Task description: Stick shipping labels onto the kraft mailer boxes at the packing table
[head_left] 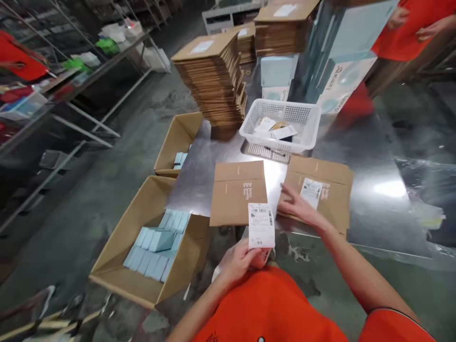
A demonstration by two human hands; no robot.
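Observation:
My left hand [239, 260] is closed on a white shipping label [261, 225] with barcodes, held upright near my chest. My right hand [296, 205] lies with fingers spread on a flat brown carton [331, 190] that bears a white label [310, 192]. A second flat brown carton [237, 191] with small white print lies just left of it on the shiny metal table [374, 199]. Neither carton is lifted.
A white plastic basket [281, 124] with papers stands behind the cartons. Tall stacks of flat cardboard [213, 76] and pale blue boxes [342, 52] stand at the back. Two open cartons [149, 242] with pale blue boxes sit on the floor at left. A person in orange [409, 28] stands far right.

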